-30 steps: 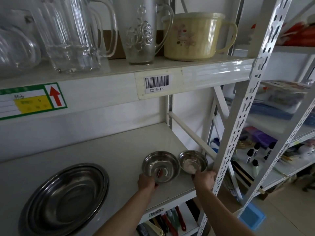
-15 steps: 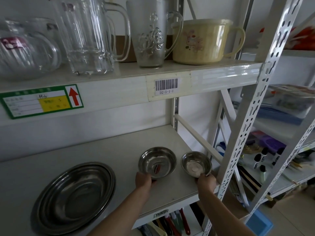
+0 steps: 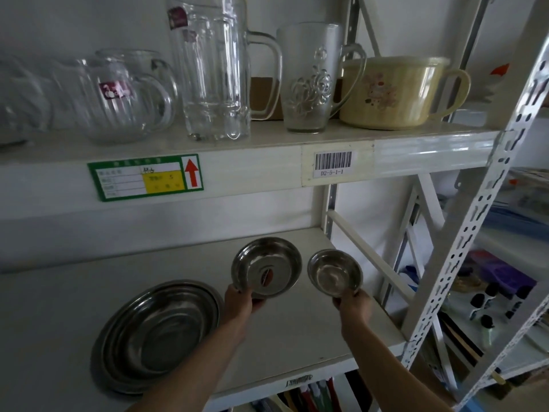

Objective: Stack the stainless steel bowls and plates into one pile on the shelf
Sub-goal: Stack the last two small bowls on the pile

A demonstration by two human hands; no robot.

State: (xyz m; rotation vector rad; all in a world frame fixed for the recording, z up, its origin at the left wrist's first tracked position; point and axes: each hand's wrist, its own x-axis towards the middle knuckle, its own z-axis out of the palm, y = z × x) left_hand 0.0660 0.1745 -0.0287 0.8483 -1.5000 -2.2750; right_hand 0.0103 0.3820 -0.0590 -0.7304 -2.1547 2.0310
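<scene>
On the white shelf point(image 3: 74, 307) lie large stainless steel plates point(image 3: 160, 334), nested at the left. My left hand point(image 3: 240, 303) grips the near rim of a medium steel bowl point(image 3: 267, 267), which is lifted and tilted toward me. My right hand point(image 3: 353, 304) holds the near rim of a small steel bowl point(image 3: 334, 272), also raised and tilted. The two bowls hang side by side, apart, right of the plates.
The shelf above carries glass jugs point(image 3: 118, 93), a tall glass mug point(image 3: 214, 69), an embossed glass cup point(image 3: 310, 78) and a beige lidded pot point(image 3: 392, 93). A perforated white upright point(image 3: 463, 239) stands at the right. More shelves with bottles lie beyond it.
Both bowls have come up off the shelf and tilted toward me, each held by its near rim. The camera has tipped upward.
</scene>
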